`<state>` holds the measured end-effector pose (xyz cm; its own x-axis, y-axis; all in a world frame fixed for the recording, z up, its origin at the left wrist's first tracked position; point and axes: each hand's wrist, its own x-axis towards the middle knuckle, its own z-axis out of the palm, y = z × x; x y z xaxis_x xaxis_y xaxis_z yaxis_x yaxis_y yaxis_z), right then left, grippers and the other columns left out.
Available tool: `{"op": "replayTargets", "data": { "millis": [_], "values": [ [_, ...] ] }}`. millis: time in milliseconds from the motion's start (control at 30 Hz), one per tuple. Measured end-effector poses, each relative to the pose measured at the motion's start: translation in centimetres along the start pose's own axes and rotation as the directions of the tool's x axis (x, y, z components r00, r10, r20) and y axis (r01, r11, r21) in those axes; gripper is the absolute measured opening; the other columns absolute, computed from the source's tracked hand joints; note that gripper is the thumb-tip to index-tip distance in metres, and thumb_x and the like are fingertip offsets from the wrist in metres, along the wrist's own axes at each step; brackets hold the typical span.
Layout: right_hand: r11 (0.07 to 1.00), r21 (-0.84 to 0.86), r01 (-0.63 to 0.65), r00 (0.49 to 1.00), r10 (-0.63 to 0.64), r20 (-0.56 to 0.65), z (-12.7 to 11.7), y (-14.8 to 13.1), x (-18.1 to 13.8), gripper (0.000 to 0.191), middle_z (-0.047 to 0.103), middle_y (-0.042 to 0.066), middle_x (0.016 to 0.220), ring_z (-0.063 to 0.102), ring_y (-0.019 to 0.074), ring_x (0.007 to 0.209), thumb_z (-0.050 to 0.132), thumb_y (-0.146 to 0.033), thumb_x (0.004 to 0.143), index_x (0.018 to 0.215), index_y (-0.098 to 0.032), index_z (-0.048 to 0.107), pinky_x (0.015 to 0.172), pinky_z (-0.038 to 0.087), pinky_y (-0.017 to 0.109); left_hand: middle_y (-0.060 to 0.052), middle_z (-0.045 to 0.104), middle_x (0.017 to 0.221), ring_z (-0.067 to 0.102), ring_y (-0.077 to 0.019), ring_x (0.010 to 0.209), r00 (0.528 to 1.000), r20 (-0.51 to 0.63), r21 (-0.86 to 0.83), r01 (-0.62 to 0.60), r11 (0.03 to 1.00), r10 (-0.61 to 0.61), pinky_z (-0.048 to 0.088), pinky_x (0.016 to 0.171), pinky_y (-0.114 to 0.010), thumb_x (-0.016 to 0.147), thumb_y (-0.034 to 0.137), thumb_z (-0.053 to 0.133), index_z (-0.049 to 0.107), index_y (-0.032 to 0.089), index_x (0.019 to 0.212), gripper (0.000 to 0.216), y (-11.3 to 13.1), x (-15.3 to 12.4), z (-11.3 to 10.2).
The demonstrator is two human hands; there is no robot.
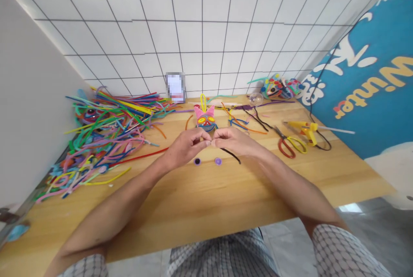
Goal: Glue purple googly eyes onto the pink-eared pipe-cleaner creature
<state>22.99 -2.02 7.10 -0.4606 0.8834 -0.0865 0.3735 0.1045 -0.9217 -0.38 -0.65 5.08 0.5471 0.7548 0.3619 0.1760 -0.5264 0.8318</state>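
Note:
Both my hands meet above the middle of the wooden table [200,199]. My left hand [187,144] and my right hand [235,140] are closed in pinches, fingertips touching, on a black pipe cleaner [232,155] that trails down to the table from my right hand. Just behind my fingers stands a small pipe-cleaner cat face [205,118] with pink ears and a yellow loop. Two small purple coils [208,161] lie on the table below my hands.
A big heap of coloured pipe cleaners [106,135] covers the table's left side. Red and yellow scissors [290,143] and a yellow glue gun [305,130] lie at the right. More craft faces [279,87] sit at the back right by a blue banner [368,83].

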Motion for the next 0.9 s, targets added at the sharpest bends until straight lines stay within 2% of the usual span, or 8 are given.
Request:
{"op": "replayTargets", "data": {
  "millis": [100,233,333,400,467,633,800,900],
  "values": [
    [0.995,0.074,0.064,0.998,-0.064,-0.003,0.3,0.0,0.0,0.037,0.051,-0.005,0.075,0.043,0.0135,0.071,0.073,-0.056,0.085,0.081,-0.021,0.063,0.068,0.031,0.031,0.000,0.064,0.076,0.050,-0.0121,0.066,0.991,-0.064,-0.260,0.101,0.960,-0.121,0.037,0.064,-0.026,0.091,0.042,0.083,0.076,0.018,0.087,0.025,-0.1,-0.1,1.1],
    [0.981,0.162,0.104,0.991,-0.088,-0.104,1.1,0.5,0.6,0.043,0.048,-0.005,0.074,0.040,0.0141,0.071,0.074,-0.063,0.086,0.081,-0.023,0.060,0.068,0.031,0.031,0.007,0.048,0.063,0.032,-0.0066,0.053,0.916,-0.058,-0.713,0.240,0.658,-0.398,0.028,0.054,-0.022,0.074,0.057,0.097,0.070,0.019,0.086,0.048,-0.2,-0.2,3.3],
    [0.977,0.199,0.082,0.988,-0.054,-0.147,1.3,0.7,0.9,0.044,0.048,-0.005,0.071,0.040,0.0139,0.070,0.074,-0.064,0.084,0.078,-0.023,0.059,0.067,0.030,0.031,0.010,0.043,0.059,0.032,-0.0061,0.051,0.877,-0.024,-0.805,0.268,0.529,-0.480,0.028,0.053,-0.020,0.068,0.057,0.101,0.067,0.020,0.086,0.054,-0.1,0.0,4.1],
    [0.976,0.212,0.056,0.993,-0.032,-0.114,1.0,0.8,0.9,0.043,0.047,-0.006,0.068,0.038,0.0129,0.067,0.075,-0.061,0.083,0.075,-0.022,0.059,0.066,0.029,0.031,0.009,0.046,0.059,0.034,-0.0063,0.052,0.890,0.004,-0.751,0.303,0.586,-0.455,0.028,0.052,-0.020,0.067,0.059,0.100,0.067,0.019,0.085,0.055,-0.2,0.3,3.6],
    [0.976,0.217,0.028,0.998,-0.013,-0.069,0.5,0.7,0.8,0.040,0.047,-0.007,0.066,0.037,0.0121,0.065,0.076,-0.057,0.081,0.072,-0.022,0.060,0.066,0.028,0.031,0.007,0.052,0.063,0.038,-0.0070,0.054,0.920,0.045,-0.618,0.333,0.712,-0.390,0.029,0.054,-0.021,0.068,0.058,0.099,0.069,0.018,0.084,0.053,-0.4,0.6,2.5],
    [0.982,0.184,-0.050,0.999,0.047,0.022,-0.1,0.7,0.6,0.038,0.049,-0.007,0.063,0.039,0.0121,0.064,0.078,-0.054,0.079,0.069,-0.022,0.060,0.065,0.027,0.031,0.004,0.054,0.067,0.041,-0.0105,0.061,0.966,0.108,-0.302,0.256,0.918,-0.234,0.031,0.059,-0.024,0.083,0.049,0.088,0.074,0.017,0.086,0.036,-0.5,1.1,0.1],
    [0.968,0.249,-0.007,1.000,0.011,-0.011,0.1,0.9,0.9,0.044,0.051,-0.006,0.067,0.041,0.0130,0.067,0.081,-0.059,0.078,0.070,-0.021,0.060,0.068,0.028,0.031,0.001,0.059,0.070,0.045,-0.0119,0.064,0.985,0.078,-0.324,0.172,0.930,-0.154,0.032,0.061,-0.026,0.086,0.046,0.085,0.074,0.017,0.080,0.031,0.7,1.8,-0.3],
    [0.935,0.347,0.074,0.992,-0.032,-0.125,0.3,0.9,1.0,0.050,0.050,-0.005,0.069,0.041,0.0136,0.069,0.085,-0.065,0.078,0.073,-0.021,0.061,0.069,0.030,0.031,0.004,0.054,0.065,0.040,-0.0098,0.058,0.971,0.009,-0.486,0.212,0.848,-0.238,0.029,0.057,-0.025,0.080,0.052,0.090,0.072,0.017,0.082,0.039,1.5,2.5,0.8]
  ]
}}
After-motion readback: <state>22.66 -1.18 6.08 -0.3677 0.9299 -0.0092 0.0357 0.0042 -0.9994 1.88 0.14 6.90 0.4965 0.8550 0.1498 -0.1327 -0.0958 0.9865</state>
